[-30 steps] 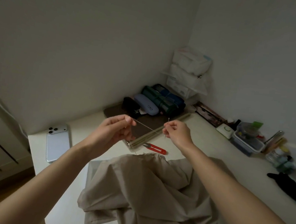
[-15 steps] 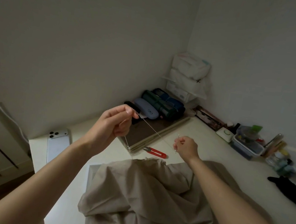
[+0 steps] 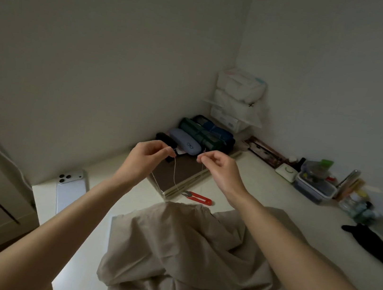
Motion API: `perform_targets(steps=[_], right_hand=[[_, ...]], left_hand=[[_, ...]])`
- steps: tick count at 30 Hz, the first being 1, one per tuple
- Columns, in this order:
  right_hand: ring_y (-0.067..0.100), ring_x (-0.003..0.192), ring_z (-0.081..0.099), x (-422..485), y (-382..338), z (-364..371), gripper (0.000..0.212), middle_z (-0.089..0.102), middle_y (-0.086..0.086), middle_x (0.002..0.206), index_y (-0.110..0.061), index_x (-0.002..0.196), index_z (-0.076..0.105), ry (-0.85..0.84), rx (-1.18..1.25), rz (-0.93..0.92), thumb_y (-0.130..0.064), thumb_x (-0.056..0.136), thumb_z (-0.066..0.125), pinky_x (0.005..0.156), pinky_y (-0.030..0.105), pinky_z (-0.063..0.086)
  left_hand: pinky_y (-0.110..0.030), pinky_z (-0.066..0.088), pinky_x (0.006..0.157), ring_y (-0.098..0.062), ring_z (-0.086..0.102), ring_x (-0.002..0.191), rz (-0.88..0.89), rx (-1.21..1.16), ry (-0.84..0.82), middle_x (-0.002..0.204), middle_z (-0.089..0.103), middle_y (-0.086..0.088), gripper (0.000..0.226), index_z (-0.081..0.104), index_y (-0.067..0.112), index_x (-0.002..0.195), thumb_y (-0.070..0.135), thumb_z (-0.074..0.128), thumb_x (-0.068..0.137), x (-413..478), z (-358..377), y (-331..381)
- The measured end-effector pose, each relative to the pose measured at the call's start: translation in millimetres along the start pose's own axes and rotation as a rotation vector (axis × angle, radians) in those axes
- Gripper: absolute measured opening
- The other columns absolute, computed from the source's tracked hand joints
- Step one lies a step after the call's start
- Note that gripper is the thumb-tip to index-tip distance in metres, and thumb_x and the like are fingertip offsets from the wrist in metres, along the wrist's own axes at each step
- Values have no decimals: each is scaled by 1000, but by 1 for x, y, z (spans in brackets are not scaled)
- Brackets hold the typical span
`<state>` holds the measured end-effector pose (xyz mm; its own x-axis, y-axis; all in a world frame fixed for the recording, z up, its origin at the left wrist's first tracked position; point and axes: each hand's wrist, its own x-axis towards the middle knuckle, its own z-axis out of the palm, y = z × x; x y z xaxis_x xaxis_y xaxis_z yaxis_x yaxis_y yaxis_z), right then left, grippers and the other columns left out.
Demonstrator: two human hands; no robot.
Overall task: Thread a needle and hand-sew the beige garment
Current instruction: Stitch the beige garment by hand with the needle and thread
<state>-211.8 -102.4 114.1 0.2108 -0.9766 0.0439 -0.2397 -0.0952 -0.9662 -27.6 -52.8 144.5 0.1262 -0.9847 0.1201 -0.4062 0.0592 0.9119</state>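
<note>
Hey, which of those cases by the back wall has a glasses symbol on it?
The pale blue oval case, lying between the black case and the dark green roll; only it shows a symbol.

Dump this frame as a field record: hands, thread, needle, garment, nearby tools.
left hand: raised, fingertips pinch the thread
right hand: raised, pinches a thin needle, barely visible
thread: hangs in a loop below the hands; whether it passes the needle's eye cannot be told
beige garment: crumpled on the table, no hand on it
red snips: on the table just beyond the garment
phone: camera side up, near the table's left edge
</note>
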Motion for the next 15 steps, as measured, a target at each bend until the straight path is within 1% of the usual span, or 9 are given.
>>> perform_targets(steps=[3,6,8,9,10,11,12,13,15], right_hand=[[5,93,59,0,-5,-2,19,64,-2,101,-12,103,70,28,-60,-46,-23,91,61,75,11,44],[4,72,58,-1,-10,-3,17,65,0,85,-9,101,69,9,19,-12,-19,92,60,66,10,47],[4,65,57,-2,-13,-4,15,63,0,79,-7,100,68,3,70,10,-15,93,58,62,10,47],[3,64,58,-2,-14,-5,14,63,-1,78,-7,100,68,-2,84,16,-14,94,57,61,10,48],[4,64,59,-3,-14,-5,13,64,0,78,-8,99,67,-7,91,18,-14,94,56,61,11,48],[4,64,59,-3,-15,-5,13,64,0,78,-9,97,67,-12,90,17,-13,95,55,61,12,49],[4,64,59,-3,-16,-5,12,65,0,78,-11,96,66,-19,83,15,-14,95,55,62,12,49],[5,64,59,-3,-16,-5,11,65,-1,78,-12,95,66,-27,75,15,-14,95,55,62,13,49],[4,64,58,-3,-18,-3,11,65,-2,78,-13,95,66,-44,71,16,-15,95,55,61,13,48]], left_hand=[[-14,28,50,-2,41,47,-29,41,27,43,49,21,21,69,13,84,20,54,96,6,2,-8],[-25,28,53,-11,36,52,-107,50,98,49,45,10,22,67,15,78,19,55,95,14,1,-20],[-30,35,60,-20,46,64,-171,139,124,61,50,0,17,66,14,81,17,55,94,21,-1,-31],[-31,39,68,-24,52,75,-208,240,108,72,55,-4,12,66,12,89,17,56,93,23,-3,-37],[-33,43,78,-27,56,89,-235,353,80,88,60,-8,14,65,9,100,17,58,91,24,-3,-43],[-35,44,88,-28,55,102,-231,441,47,106,59,-10,24,61,8,111,17,60,89,24,-1,-47],[-37,42,96,-27,52,111,-193,466,28,119,54,-11,33,57,7,120,17,61,88,22,1,-48],[-36,39,101,-23,49,117,-137,444,16,125,50,-9,38,54,7,125,17,62,89,20,6,-45],[-29,37,103,-16,47,121,-25,294,-50,130,49,-3,38,51,10,130,19,58,93,12,15,-31]])
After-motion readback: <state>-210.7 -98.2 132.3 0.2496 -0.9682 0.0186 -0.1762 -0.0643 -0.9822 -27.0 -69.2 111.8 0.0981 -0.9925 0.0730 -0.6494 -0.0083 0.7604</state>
